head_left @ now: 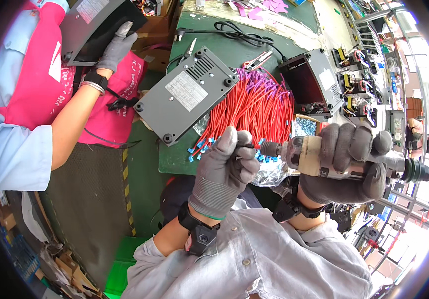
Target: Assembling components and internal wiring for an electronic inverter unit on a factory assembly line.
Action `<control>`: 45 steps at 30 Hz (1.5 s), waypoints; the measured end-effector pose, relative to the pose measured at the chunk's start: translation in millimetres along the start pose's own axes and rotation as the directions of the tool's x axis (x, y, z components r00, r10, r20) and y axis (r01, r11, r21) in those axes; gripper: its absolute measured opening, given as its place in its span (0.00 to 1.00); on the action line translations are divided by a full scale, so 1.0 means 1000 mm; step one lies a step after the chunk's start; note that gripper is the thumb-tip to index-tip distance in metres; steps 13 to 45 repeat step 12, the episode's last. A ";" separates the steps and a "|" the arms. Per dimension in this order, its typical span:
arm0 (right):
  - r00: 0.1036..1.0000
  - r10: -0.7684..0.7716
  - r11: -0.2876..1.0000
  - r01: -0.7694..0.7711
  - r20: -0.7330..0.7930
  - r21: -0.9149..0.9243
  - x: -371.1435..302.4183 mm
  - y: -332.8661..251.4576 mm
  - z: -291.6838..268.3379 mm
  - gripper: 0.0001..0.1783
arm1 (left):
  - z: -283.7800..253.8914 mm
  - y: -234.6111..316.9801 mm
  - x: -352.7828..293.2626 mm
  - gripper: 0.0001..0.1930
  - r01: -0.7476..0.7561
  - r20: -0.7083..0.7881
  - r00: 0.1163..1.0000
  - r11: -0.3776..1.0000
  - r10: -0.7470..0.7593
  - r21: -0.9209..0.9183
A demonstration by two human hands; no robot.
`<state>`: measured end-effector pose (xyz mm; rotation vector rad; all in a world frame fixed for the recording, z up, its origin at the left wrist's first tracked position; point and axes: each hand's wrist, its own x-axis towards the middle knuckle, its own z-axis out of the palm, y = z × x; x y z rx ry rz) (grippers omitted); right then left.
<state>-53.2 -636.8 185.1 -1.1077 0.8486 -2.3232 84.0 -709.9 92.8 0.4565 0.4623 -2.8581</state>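
Note:
My right hand [350, 157], in a grey glove, is wrapped round a power screwdriver [310, 155] held level, its bit pointing left. At the bit's tip, my left hand [227, 164], also gloved, pinches with thumb and fingers. Whatever small piece sits between those fingertips is too small to name. Beyond my left hand, a grey metal case [162, 112] lies on the green table [174, 162] with its labelled, footed, vented side up. Right behind both hands spreads a thick bundle of red wires [247, 107] with blue ends.
At left, a co-worker in a pink apron [30, 74] has a gloved hand [114, 50] on another grey case [87, 27]. An open dark case [307, 82] with a black power cord [239, 32] stands at right. A box of small screws [304, 125] lies behind the screwdriver.

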 end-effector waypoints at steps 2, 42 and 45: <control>0.999 -0.021 1.000 0.020 -0.034 -0.010 -0.001 -0.002 0.003 0.17 | 0.003 -0.002 0.001 0.15 0.071 0.014 0.997 0.997 -0.071 0.001; 0.985 -0.137 0.986 0.125 -0.108 -0.108 -0.016 -0.008 -0.006 0.23 | 0.022 -0.008 0.008 0.14 -0.104 -0.006 0.994 0.983 0.106 0.151; 0.985 -0.137 0.986 0.125 -0.108 -0.108 -0.016 -0.008 -0.006 0.23 | 0.022 -0.008 0.008 0.14 -0.104 -0.006 0.994 0.983 0.106 0.151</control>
